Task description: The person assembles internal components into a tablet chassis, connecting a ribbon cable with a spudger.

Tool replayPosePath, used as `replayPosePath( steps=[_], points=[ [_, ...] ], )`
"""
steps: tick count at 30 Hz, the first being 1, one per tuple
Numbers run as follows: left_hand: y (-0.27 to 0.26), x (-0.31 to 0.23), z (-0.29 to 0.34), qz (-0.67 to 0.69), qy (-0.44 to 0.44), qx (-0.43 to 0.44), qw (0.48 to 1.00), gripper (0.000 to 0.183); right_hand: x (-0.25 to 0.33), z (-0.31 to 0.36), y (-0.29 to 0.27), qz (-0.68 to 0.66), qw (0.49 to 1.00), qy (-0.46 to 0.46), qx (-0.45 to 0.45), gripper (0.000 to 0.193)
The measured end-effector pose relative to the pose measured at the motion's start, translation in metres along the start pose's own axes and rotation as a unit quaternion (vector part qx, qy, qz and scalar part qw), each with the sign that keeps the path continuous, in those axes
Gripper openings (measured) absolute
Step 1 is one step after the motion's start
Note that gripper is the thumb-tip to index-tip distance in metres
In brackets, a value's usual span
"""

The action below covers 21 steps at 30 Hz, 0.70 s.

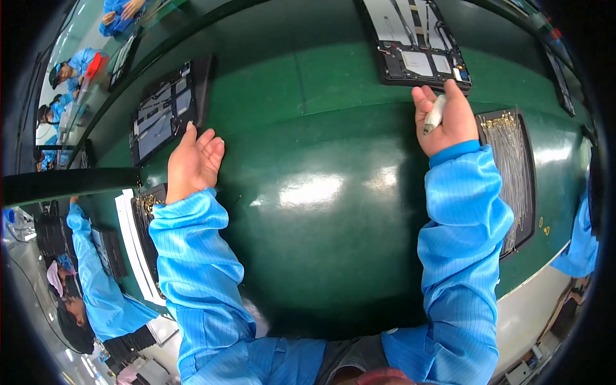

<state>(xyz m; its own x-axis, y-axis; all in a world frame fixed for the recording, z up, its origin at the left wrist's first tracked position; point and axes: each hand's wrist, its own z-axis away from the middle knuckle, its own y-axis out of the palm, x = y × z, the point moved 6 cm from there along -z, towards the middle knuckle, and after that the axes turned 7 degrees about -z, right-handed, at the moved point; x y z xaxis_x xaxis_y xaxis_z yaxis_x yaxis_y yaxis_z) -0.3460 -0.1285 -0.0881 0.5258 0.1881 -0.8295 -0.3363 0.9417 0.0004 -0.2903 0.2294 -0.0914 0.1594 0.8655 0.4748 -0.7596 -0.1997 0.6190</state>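
Right opened device (417, 62) lying just beyond right hand (450, 122), thumb reaching near edge, contact unclear. Left opened device (168, 102) lying beyond left hand (194, 163), leftward, thumb meeting near edge. Black tray (529, 186) right of right hand holding thin wires (507, 167). Dark tray (154, 190) nearer than left hand, sleeve partly hiding it, holding gold-ended strands. Right hand gripping white tool (435, 115), palm up. Left hand spreading loosely.

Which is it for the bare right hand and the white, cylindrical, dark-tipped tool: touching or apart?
Touching: the head view shows the white tool lying in the right hand, against the palm, with no gap between them.
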Motion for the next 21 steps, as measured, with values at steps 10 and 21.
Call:
replayPosePath(
  steps=[10, 21],
  points=[
    [0.003, 0.001, 0.031, -0.011, 0.001, 0.004, 1.000, 0.036, 0.008, -0.055, 0.016, 0.027, 1.000, -0.014, -0.002, 0.040],
    [0.031, 0.053, 0.158, -0.076, -0.057, 0.216, 0.972, 0.045, -0.059, 0.085, -0.022, 0.157, 0.970, 0.172, 0.066, 0.026]
  ],
)
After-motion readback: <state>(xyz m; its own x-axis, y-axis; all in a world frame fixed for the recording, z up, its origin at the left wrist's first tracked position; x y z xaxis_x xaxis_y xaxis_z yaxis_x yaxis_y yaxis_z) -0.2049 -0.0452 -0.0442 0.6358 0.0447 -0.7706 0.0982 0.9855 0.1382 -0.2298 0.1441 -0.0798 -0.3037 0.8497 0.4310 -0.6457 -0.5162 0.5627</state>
